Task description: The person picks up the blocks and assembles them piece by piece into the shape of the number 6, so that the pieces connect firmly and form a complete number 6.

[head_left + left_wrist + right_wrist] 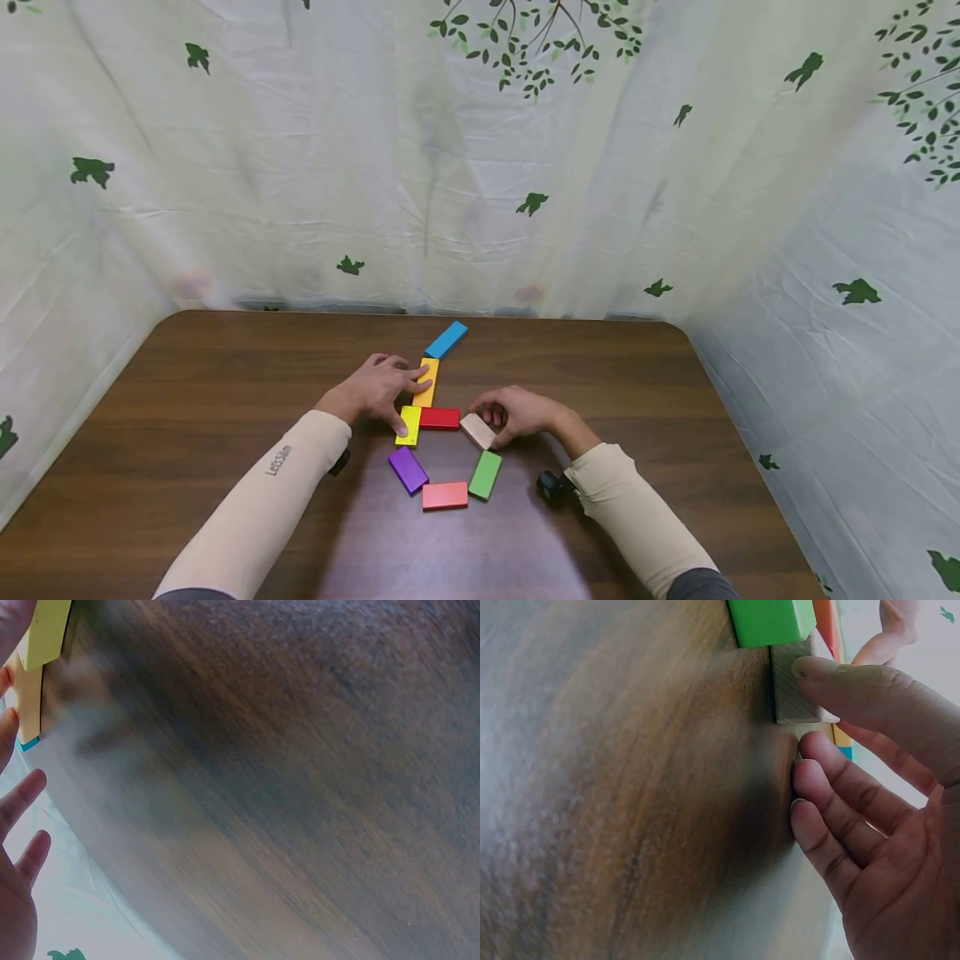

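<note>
Several coloured wooden blocks lie flat on the table, forming a loop with a tail. My left hand (381, 390) spans two of them: its thumb touches the yellow block (408, 415) while fingertips rest on the orange block (424, 399). With thumb and index finger, my right hand (523, 412) pinches the pale wood block (477, 431) at its ends; the other fingers curl beside the tabletop. That block lies between the red block (441, 419) and the green block (485, 475). In the right wrist view the thumb presses the pale block (795, 694) close against the green one.
Beyond the orange block a blue block (447, 339) slants toward the table's far edge. Nearer me lie a purple block (408, 471) and a pinkish-red block (445, 497). A white curtain (360, 175) with green prints surrounds the brown wooden table (247, 375).
</note>
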### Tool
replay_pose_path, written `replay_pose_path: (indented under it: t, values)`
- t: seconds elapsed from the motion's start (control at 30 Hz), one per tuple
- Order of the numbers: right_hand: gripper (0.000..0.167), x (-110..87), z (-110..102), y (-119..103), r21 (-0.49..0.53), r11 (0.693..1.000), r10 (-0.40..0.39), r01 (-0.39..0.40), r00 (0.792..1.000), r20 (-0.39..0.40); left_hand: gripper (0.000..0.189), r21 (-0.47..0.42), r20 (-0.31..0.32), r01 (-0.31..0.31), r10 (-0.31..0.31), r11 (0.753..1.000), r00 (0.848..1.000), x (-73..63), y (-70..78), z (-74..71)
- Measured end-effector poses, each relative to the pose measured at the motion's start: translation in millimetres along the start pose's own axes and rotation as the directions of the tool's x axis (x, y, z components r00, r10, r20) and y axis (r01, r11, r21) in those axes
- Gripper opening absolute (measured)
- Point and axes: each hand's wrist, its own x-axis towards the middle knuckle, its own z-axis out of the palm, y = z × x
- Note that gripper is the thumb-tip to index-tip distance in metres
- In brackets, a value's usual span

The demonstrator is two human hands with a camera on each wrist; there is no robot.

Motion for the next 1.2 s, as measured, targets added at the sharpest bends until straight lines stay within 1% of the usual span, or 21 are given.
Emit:
replay_pose_path:
  t: [0.27,0.47,0.7,0.83,1.0,1.2]
  values:
    - [0.054,0.0,0,1,-0.003,1.000,0.001,-0.001,1.000,0.001,0.091,0.017,-0.002,-0.010,0.010,1.000,1.000,-0.4,0.1,-1.5]
    - [0.055,-1.4,0,4,0.008,1.000,-0.016,0.016,1.000,-0.008,0.091,0.023,-0.001,-0.013,0.013,1.000,1.000,2.5,1.1,-2.2]
    - [0.057,-2.2,-1,10,-0.003,1.000,-0.024,0.024,0.999,-0.023,0.090,0.013,0.004,-0.009,0.009,1.000,1.000,6.6,1.0,-2.2]
    - [0.060,-4.8,-1,15,0.024,0.999,-0.036,0.037,0.999,-0.041,0.090,0.011,0.008,-0.009,0.009,1.000,1.000,7.4,0.7,-2.2]
    - [0.062,-11.6,0,17,0.063,0.997,-0.038,0.042,0.997,-0.067,0.089,-0.011,0.015,-0.008,0.009,1.000,1.000,7.4,2.5,-3.1]
    - [0.062,-17.6,0,19,0.107,0.993,-0.032,0.040,0.996,-0.081,0.087,-0.065,0.023,-0.002,0.003,0.998,1.000,6.2,4.1,-3.6]
